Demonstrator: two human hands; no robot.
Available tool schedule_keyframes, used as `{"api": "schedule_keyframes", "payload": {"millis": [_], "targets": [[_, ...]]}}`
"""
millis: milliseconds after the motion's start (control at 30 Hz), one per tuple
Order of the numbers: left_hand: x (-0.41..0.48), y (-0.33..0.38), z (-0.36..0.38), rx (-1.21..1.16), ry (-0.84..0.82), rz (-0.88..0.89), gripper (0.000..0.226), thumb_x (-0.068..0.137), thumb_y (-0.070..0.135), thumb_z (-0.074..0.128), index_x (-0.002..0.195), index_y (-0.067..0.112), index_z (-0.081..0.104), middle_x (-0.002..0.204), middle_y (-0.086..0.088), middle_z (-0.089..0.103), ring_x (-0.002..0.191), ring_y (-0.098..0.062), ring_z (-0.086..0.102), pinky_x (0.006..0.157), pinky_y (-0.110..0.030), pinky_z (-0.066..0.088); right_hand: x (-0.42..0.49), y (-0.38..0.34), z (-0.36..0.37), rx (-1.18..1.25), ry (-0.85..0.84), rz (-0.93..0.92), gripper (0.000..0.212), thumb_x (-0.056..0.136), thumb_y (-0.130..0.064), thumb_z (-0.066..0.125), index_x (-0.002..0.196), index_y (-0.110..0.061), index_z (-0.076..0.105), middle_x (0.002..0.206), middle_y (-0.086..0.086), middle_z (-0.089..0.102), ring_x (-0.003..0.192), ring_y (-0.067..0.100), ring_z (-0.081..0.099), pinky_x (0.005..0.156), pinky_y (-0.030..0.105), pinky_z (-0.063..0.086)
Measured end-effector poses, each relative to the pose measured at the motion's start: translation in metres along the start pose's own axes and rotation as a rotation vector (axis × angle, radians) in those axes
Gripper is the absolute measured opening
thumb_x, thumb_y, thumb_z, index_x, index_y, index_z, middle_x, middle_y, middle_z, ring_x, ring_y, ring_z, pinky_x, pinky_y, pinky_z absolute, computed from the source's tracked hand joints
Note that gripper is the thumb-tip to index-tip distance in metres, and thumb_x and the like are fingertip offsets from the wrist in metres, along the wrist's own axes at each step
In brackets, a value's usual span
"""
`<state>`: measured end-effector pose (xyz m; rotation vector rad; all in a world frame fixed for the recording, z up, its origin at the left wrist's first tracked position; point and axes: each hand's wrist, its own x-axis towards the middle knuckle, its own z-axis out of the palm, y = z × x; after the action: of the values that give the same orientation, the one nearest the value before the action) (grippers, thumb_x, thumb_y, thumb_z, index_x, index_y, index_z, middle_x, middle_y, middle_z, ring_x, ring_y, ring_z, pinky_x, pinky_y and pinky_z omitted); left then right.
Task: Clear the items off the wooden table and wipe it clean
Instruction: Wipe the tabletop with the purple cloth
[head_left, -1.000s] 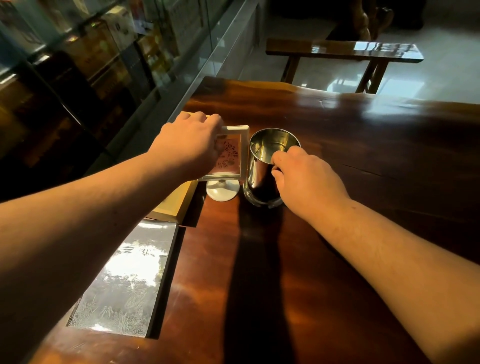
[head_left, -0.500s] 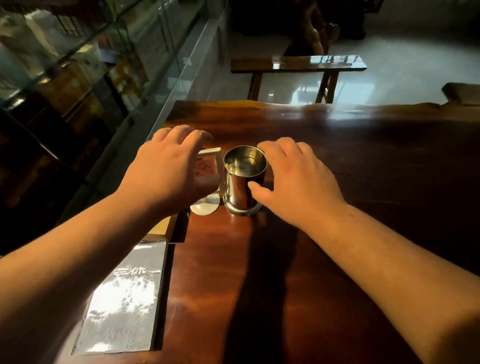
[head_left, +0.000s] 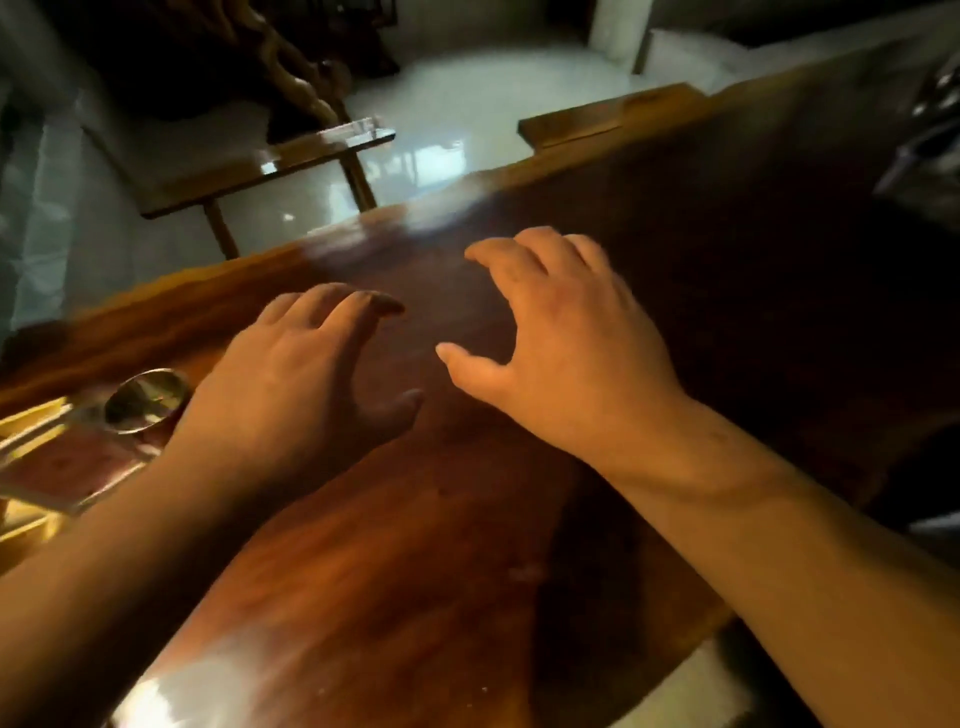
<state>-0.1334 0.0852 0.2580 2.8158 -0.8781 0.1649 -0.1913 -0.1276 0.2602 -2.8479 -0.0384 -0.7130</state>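
One wooden counter (head_left: 415, 545), far edge wavy, wide bare stretch at centre and right. One bench (head_left: 270, 166) on the floor beyond. Two hands: left hand (head_left: 291, 395) and right hand (head_left: 561, 353), fingers spread, holding nothing, poised over bare wood. One steel cup (head_left: 148, 400) at left edge beside left wrist, next to a blurred, possibly framed card (head_left: 67, 467).

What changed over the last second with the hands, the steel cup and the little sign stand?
Both hands let go. The left hand came off the sign stand and the right hand off the steel cup; both now hover open and empty over bare wooden table. The view swung right, so the cup sits at the far left, partly behind the left wrist. The cup remains on the table; the blurred stand cannot be judged.
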Motion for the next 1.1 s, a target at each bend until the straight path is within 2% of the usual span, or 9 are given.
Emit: {"api": "schedule_keyframes", "payload": {"millis": [100,200,400,567,733,867,967,1033,1100], "targets": [[0.031,0.1,0.011,-0.033,-0.008,0.163,0.081,0.076,0.088,0.043,0.142,0.041,0.04,0.144,-0.002,0.054,0.128,-0.03,0.052,0.094,-0.05,0.052,-0.045,0.077,-0.058,-0.086,0.018,0.127,0.072,0.077,-0.066,0.059,0.135,-0.024,0.055,0.123,0.004,0.057,0.114,0.027,0.049,0.088,0.042,0.047],[0.055,0.201,0.027,-0.093,-0.037,0.356,0.076,0.078,0.081,0.052,0.141,0.038,0.044,0.141,-0.001,0.055,0.125,-0.03,0.052,0.093,-0.047,0.051,-0.102,0.152,-0.112,-0.174,0.009,0.273,0.069,0.077,-0.066,0.059,0.133,-0.026,0.055,0.123,0.002,0.057,0.114,0.025,0.048,0.087,0.04,0.045],[0.062,0.401,0.072,-0.199,-0.12,0.655,0.067,0.084,0.077,0.048,0.143,0.047,0.037,0.146,0.009,0.048,0.131,-0.021,0.047,0.095,-0.044,0.049,-0.244,0.272,-0.202,-0.271,0.002,0.534,0.066,0.085,-0.066,0.057,0.136,-0.026,0.051,0.126,-0.001,0.055,0.119,0.021,0.046,0.093,0.04,0.048],[0.044,0.527,0.121,-0.228,-0.19,0.867,0.073,0.084,0.077,0.05,0.143,0.035,0.044,0.142,0.003,0.055,0.126,-0.026,0.054,0.098,-0.046,0.051,-0.349,0.328,-0.244,-0.29,-0.043,0.746,0.065,0.086,-0.068,0.053,0.138,-0.028,0.051,0.129,-0.006,0.054,0.12,0.017,0.043,0.096,0.039,0.045],[0.022,0.609,0.165,-0.244,-0.329,0.962,0.073,0.083,0.079,0.047,0.146,0.046,0.032,0.148,0.013,0.048,0.133,-0.016,0.044,0.105,-0.042,0.042,-0.428,0.356,-0.254,-0.274,-0.093,0.872,0.064,0.088,-0.068,0.048,0.134,-0.025,0.056,0.121,-0.005,0.059,0.111,0.015,0.049,0.086,0.034,0.048],[0.008,0.643,0.185,-0.188,-0.401,1.015,0.065,0.087,0.073,0.036,0.144,0.043,0.042,0.142,0.013,0.056,0.132,-0.015,0.045,0.106,-0.041,0.038,-0.463,0.366,-0.25,-0.203,-0.237,0.919,0.061,0.09,-0.072,0.04,0.135,-0.032,0.055,0.118,-0.011,0.059,0.105,0.009,0.048,0.085,0.028,0.041],[0.009,0.649,0.196,-0.167,-0.416,1.012,0.052,0.093,0.062,0.04,0.142,0.045,0.046,0.142,0.017,0.054,0.135,-0.015,0.039,0.106,-0.04,0.033,-0.472,0.369,-0.245,-0.209,-0.298,0.881,0.056,0.092,-0.067,0.039,0.131,-0.032,0.059,0.11,-0.01,0.059,0.097,0.011,0.049,0.084,0.034,0.045],[0.013,0.649,0.196,-0.187,-0.426,1.019,0.042,0.096,0.053,0.045,0.137,0.046,0.05,0.139,0.017,0.054,0.133,-0.015,0.039,0.105,-0.04,0.034,-0.471,0.373,-0.244,-0.205,-0.273,0.877,0.052,0.092,-0.062,0.042,0.128,-0.031,0.06,0.106,-0.009,0.058,0.095,0.012,0.049,0.082,0.035,0.046],[0.018,0.649,0.19,-0.197,-0.424,1.029,0.037,0.095,0.048,0.041,0.13,0.043,0.052,0.132,0.014,0.057,0.126,-0.017,0.046,0.102,-0.043,0.043,-0.467,0.377,-0.244,-0.189,-0.254,0.861,0.049,0.091,-0.061,0.045,0.128,-0.032,0.059,0.103,-0.01,0.057,0.095,0.011,0.048,0.081,0.036,0.046]]}}
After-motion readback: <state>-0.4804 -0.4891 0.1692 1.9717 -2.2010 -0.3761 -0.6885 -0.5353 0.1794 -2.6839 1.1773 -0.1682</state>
